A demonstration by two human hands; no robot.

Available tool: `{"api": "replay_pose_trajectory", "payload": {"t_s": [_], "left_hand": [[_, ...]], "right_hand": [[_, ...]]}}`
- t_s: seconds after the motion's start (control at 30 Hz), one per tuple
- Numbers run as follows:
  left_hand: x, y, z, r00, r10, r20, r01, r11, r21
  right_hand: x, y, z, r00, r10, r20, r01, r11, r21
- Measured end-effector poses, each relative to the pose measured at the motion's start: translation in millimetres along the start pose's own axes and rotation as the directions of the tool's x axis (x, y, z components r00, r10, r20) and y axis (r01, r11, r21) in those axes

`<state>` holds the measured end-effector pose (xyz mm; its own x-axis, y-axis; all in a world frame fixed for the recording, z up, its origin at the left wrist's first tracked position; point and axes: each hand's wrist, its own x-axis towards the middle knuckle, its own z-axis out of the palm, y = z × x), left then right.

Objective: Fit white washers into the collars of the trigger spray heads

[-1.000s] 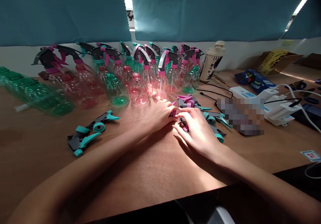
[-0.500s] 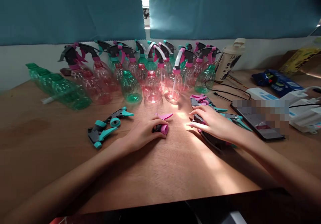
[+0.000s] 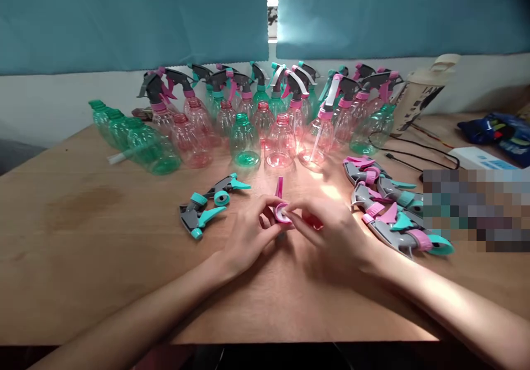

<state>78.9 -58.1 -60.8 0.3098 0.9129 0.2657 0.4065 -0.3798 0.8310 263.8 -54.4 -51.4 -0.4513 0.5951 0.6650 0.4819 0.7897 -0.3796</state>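
A trigger spray head (image 3: 283, 212) with a pink collar is in my left hand (image 3: 253, 229), its open end turned toward me and its pink trigger pointing away. The thumb and forefinger of my right hand (image 3: 331, 226) are pinched at the collar's mouth, where something whitish shows; whether they hold it is hidden. To the left lie two teal-and-grey spray heads (image 3: 202, 215). A pile of pink and teal spray heads (image 3: 389, 232) lies right of my right hand.
Behind my hands stand several pink and green bottles (image 3: 246, 143), many fitted with spray heads. Green bottles (image 3: 144, 146) line the left, near a clear tube (image 3: 118, 158). At right are a cream flask (image 3: 422, 96), a black cable (image 3: 439, 163) and a blue packet (image 3: 497, 132).
My right hand has left the pile at right and come to the spray head in my left hand. The spray head's collar has turned toward me. The view has shifted left.
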Motion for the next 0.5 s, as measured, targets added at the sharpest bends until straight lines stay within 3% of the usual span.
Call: {"api": "replay_pose_trajectory", "payload": {"t_s": [0.13, 0.5], "left_hand": [[-0.9, 0.5, -0.4, 0.999, 0.043, 0.009, -0.043, 0.997, 0.056], [-1.7, 2.5, -3.1, 0.998, 0.057, 0.020, -0.059, 0.991, 0.117]], "right_hand": [[-13.9, 5.3, 9.5, 1.000, -0.008, -0.003, 0.008, 1.000, -0.018], [-14.0, -5.9, 2.4, 0.999, 0.042, 0.022, -0.040, 0.994, -0.106]]}}
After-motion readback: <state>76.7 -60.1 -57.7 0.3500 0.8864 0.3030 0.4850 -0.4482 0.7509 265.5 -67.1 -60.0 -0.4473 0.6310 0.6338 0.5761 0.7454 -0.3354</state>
